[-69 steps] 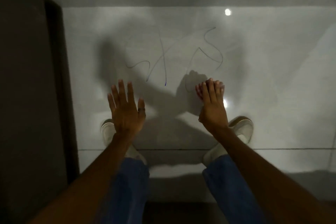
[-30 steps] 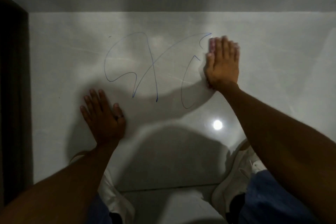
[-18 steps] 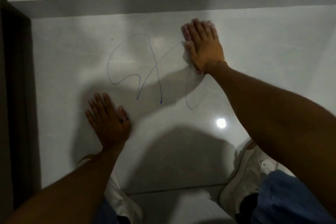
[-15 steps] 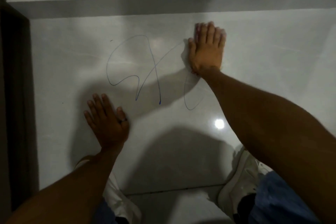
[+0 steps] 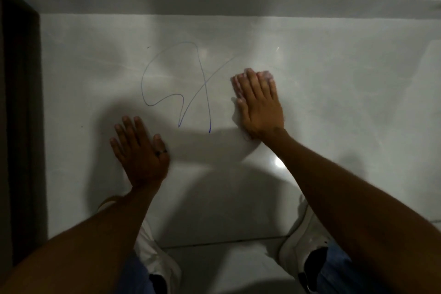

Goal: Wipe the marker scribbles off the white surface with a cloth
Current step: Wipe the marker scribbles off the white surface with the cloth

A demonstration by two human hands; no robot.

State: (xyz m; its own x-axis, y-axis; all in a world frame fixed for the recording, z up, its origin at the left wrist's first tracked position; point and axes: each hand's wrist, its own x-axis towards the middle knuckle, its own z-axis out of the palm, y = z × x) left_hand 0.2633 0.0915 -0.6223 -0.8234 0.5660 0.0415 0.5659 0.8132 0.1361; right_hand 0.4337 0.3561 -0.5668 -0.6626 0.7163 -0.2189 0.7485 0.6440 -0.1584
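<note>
Blue marker scribbles loop across the glossy white surface, lying between the two hands with their lower tips just above the left hand, which lies flat, fingers spread and holding nothing, probably as a brace for the crouch. Just right of the remaining lines, the right hand presses flat on a pale cloth that shows only at the fingertips and along the hand's edge, so the palm pins it rather than gripping it. Judging by this, the leftward loops are yet to be wiped.
</note>
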